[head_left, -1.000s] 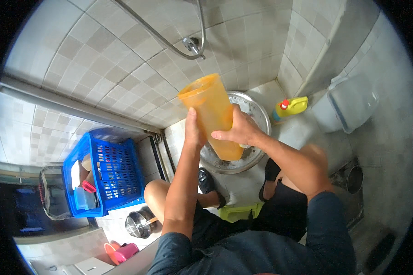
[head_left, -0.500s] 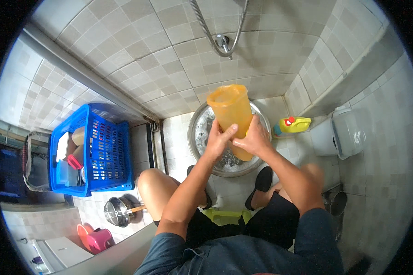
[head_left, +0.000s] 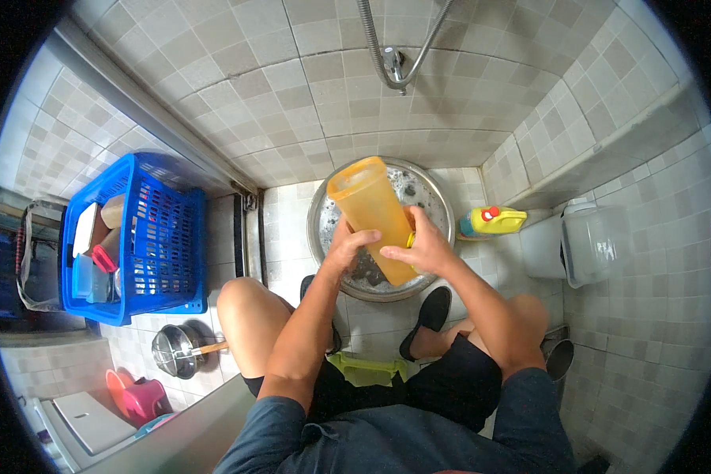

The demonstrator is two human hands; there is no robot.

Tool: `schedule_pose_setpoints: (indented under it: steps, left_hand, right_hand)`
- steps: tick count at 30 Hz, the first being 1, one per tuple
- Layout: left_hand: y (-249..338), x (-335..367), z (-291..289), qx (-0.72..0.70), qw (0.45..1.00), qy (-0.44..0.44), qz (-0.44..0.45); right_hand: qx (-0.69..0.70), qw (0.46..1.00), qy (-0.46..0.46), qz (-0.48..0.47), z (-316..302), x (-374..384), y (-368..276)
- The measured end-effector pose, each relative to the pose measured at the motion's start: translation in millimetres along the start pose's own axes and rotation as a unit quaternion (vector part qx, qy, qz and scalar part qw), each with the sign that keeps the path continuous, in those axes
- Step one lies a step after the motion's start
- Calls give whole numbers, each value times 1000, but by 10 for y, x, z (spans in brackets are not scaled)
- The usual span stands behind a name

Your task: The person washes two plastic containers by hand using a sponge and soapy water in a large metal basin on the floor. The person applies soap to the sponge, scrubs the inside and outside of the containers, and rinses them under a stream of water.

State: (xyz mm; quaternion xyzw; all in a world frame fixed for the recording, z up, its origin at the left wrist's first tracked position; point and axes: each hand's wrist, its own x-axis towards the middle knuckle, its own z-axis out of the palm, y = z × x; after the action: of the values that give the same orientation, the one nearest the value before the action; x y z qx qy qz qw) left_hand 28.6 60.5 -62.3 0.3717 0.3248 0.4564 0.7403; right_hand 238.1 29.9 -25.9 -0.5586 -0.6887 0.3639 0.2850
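Observation:
Both my hands grip a tall, translucent orange-yellow plastic container (head_left: 369,199) over a wide round metal basin (head_left: 314,207). Its wider end leans away from me and to the left. My left hand (head_left: 347,246) wraps its left side, thumb across the front. On the right side, lower down, my right hand (head_left: 425,243) holds it with the thumb laid over the front. A small bright yellow bit shows by the right fingers; I cannot make out what it is. Foamy water with dark patches lies in the basin below.
A yellow bottle with a red cap (head_left: 494,220) stands right of the basin, near a lidded white bin (head_left: 547,243). At left are a blue basket (head_left: 166,253) of containers and a metal pot (head_left: 180,351). A shower hose (head_left: 371,47) hangs on the tiled wall.
The container has turned from nearly upright to a lean toward the left, its far end swinging left. Both hands still hold it. The whole view has shifted slightly.

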Motion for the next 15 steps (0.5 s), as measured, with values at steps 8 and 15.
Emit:
schedule_pose_setpoints:
  steps: [8,15]
  left_hand:
    - [-99,-123,-168,-68,990,-77,-93]
    - [490,-28,-92,177,954,240,-21]
  right_hand:
    - [160,982,-94,-33,44,-12,-64]
    - [-39,993,72,90,13,-125,4]
